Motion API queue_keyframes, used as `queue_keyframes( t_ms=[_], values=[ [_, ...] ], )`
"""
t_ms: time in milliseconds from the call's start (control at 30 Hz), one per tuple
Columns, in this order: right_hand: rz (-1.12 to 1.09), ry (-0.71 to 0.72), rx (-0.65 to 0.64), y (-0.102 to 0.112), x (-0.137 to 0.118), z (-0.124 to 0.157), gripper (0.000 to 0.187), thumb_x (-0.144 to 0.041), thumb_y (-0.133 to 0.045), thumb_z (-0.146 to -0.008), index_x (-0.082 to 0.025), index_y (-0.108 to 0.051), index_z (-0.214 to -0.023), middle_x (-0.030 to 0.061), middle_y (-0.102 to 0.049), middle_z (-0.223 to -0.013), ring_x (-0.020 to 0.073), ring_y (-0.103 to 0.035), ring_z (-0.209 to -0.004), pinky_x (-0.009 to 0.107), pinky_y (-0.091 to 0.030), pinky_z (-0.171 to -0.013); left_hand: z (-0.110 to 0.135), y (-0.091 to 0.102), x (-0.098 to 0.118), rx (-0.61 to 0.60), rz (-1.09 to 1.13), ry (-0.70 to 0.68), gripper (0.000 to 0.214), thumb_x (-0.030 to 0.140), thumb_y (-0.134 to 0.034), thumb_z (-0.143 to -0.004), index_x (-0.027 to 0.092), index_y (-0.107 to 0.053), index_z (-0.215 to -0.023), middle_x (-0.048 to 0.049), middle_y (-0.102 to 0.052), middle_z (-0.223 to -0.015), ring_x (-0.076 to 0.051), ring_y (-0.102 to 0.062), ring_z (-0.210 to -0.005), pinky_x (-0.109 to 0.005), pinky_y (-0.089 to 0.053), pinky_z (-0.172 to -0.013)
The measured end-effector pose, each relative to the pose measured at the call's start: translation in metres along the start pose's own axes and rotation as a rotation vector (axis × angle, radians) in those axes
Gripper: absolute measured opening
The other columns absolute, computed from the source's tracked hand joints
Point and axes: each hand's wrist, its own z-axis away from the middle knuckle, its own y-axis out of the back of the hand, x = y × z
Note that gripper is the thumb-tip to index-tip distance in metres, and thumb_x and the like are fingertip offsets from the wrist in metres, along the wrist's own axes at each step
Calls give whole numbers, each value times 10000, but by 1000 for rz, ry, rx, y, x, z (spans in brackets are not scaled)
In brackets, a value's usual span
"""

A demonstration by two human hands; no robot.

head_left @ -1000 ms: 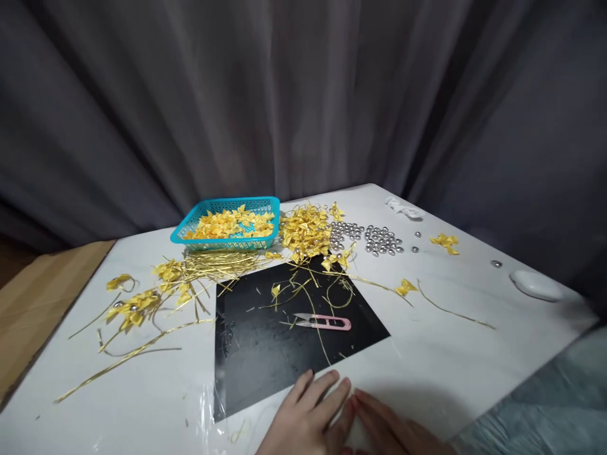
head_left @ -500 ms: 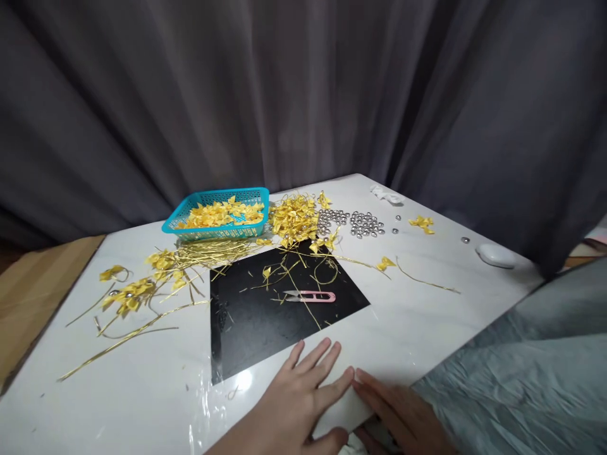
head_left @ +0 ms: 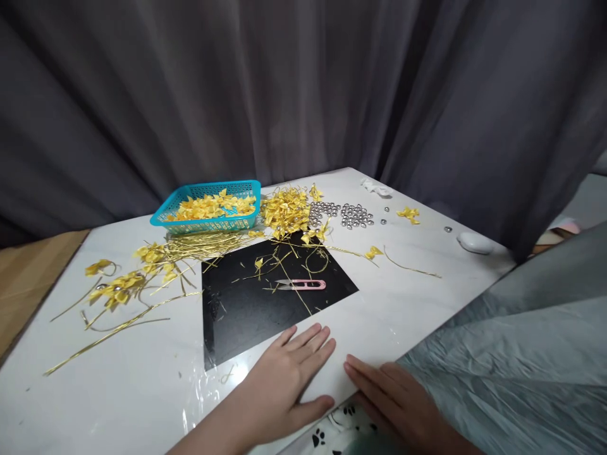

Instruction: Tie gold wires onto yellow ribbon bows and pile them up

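Note:
My left hand [head_left: 284, 379] lies flat on the white table [head_left: 142, 392], fingers stretched out, just below the black mat [head_left: 246, 316]. My right hand [head_left: 393, 404] rests flat at the table's near edge, fingers extended and pointing left, close to the left hand's fingertips. Neither hand holds anything. Pink thread snips [head_left: 303, 285] lie on the black mat among gold wire scraps. A teal basket [head_left: 208, 207] of yellow ribbon bows stands at the back.
A heap of yellow bows [head_left: 287, 212] and silver beads [head_left: 353, 216] lie behind the mat. Gold wires and bows [head_left: 118, 291] are scattered on the left. A white oval object [head_left: 474, 242] sits at the right edge. Grey curtain hangs behind; grey cloth [head_left: 521, 354] lies lower right.
The view has pulled back and tilted, showing more of both hands and forearms. The hands' fingertips have drawn slightly apart. Objects on the table have not moved.

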Motion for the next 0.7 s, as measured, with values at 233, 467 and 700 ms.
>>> queue_keyframes(
  t_ms=[233, 467, 700],
  values=[
    [-35, -2, -168, 11, 21, 3, 279, -241, -421, -916, -152, -605, -1106, 86, -671, -1075, 121, -654, -768, 235, -507, -639, -2, 4, -3, -10, -90, -34, 542, 376, -428, -892, 143, -352, -1376, -135, -383, -1418, -256, -342, -1321, -523, -312, -1048],
    [44, -227, -71, 16, 26, -10, 305, -199, -417, -896, -106, -595, -1125, 126, -642, -1118, 164, -639, -985, 229, -538, -782, 2, 0, -7, 6, -130, -76, 506, 364, -390, -918, 245, -298, -1400, -128, -339, -1450, -261, -298, -1341, -542, -305, -1040],
    [-89, -131, -143, 7, -8, -11, 314, -260, -411, -892, -118, -628, -1069, 106, -684, -1023, 168, -685, -801, 231, -562, -640, 1, -2, -9, 41, -5, 12, 689, 377, -439, -882, 103, -134, -1436, -180, -318, -1453, -218, -338, -1330, -488, -262, -1088]
  ],
)
